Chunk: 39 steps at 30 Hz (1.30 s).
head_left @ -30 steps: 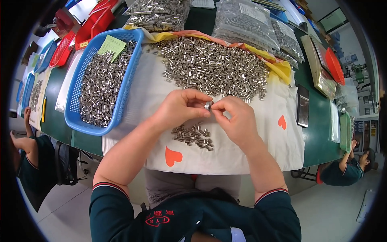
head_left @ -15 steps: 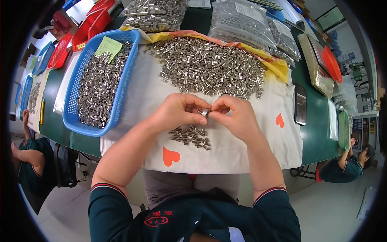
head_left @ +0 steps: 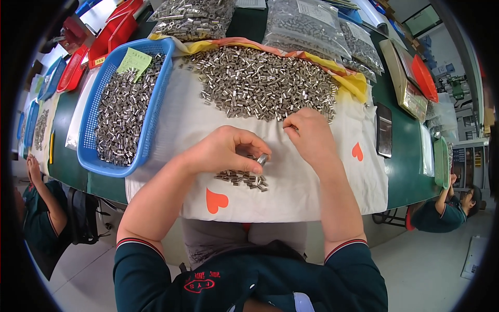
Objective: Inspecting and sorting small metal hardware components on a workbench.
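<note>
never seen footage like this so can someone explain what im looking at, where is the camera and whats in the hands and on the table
No machine here: a person's two bare hands, filmed by a fisheye camera worn on their head, looking down, so straight edges bend.

The left hand pinches one small metal sleeve above a small heap of them. The right hand reaches to the edge of the big pile.

All lie on a white cloth with red hearts. A blue basket at left holds more sleeves; clear bags sit behind.

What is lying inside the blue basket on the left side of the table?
The blue basket holds many small shiny metal cylinders and a yellow-green paper note on top. The basket bottom under them is covered.
</note>
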{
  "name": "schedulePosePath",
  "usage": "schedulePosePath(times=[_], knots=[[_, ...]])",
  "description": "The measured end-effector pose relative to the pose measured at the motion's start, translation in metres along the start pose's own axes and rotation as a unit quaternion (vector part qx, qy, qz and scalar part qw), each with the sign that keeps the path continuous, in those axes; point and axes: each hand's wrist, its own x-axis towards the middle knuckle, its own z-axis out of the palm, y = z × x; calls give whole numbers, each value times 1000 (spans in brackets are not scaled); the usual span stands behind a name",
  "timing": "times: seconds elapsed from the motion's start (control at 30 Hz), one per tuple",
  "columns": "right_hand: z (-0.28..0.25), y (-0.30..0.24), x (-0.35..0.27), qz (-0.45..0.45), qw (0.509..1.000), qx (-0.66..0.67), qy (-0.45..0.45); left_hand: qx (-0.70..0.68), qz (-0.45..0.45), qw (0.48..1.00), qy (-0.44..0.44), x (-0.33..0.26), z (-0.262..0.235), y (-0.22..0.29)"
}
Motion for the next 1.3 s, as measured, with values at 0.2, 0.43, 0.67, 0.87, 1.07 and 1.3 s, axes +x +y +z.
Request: schedulePosePath(times=[0.2, 0.43, 0.67, 0.87, 1.07, 1.3], knots=[[-2, -16, 0, 34, 997, 70, 30, -113, 3, 991, 71, 5, -3, -9], [-6, -32, -5, 28, 943, 331, -20, -150, 32, 981, 116, 8, -2, -12], [4, -37, -8, -30, 978, 205, 33, -108, 28, 982, 156, 10, 1, -15], [12, -43, -7, -60, 979, 165, 107, -95, 19, 978, 185, 8, 1, -12], [13, -43, -8, -49, 973, 199, 108, -109, 26, 978, 177, 9, 1, -11], [-8, -34, -3, 95, 928, 348, -89, -110, 6, 985, 136, 7, 0, -7]])
